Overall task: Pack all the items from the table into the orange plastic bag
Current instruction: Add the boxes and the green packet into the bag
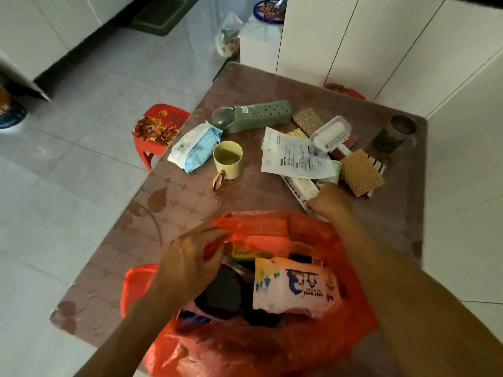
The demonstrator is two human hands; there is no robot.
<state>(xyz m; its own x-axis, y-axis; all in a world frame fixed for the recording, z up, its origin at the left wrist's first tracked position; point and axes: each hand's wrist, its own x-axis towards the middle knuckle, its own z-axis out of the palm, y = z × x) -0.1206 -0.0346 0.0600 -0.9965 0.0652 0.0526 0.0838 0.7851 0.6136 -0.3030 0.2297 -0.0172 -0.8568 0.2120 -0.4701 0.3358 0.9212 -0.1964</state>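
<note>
left hand: your left hand (190,257) is pinching the near-left rim of the orange plastic bag (272,346), fingers (206,235) curled on the film and holding the mouth open.
right hand: your right hand (330,201) is reaching past the bag's far rim; its fingers are curling round the near end of a long white box (302,189) with rows of dark print too blurred to read.
bag: it is sitting open at the near edge of the counter (177,210), between your forearms.
inside the bag: a white and yellow pack of wipes (294,287) is lying on top, reading "baby wipes" upside down under a blue cartoon figure; a dark rounded item (223,295) is lying just beside it on the left.
counter, left group: a white and blue soft pack (194,146) with a barcode is lying beside a pale yellow cup (228,160) standing upright; a green perforated holder (258,115) is lying on its side behind them.
counter, right group: a white sachet (294,156) with small unreadable print is overlapping the long box; two brown waffle-textured pieces (360,172) and a clear case (332,136) are piled near it.
far right: a dark cylindrical jar (394,134) is standing apart.
floor: a red stool (158,129) with a flower print is standing just beside the counter.
</note>
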